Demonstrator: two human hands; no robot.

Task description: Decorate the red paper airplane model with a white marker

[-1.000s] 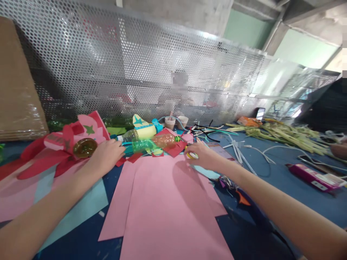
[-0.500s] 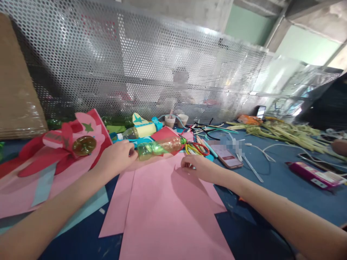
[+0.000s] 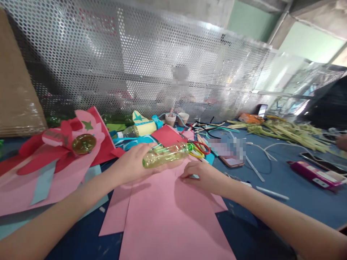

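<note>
A clear green plastic bottle lies in my left hand, its green neck pointing right. The thumb is behind its base and the fingers run underneath, gripping it just above the pink paper. My right hand rests over the paper's upper right part, below the bottle neck. Its fingers are curled in toward the thumb; what they pinch, if anything, is hidden. Close behind the bottle neck lie red-handled scissors.
Left is a red and pink paper flower with a bottle-bottom centre. Behind are a yellow-wrapped bottle, red paper and paper cups. Right are a phone, a purple pack, a white cable and pale-green strips.
My left hand has taken hold of the green bottle underneath and raised it slightly toward me. My right hand has shifted slightly down and right, fingers still curled.
</note>
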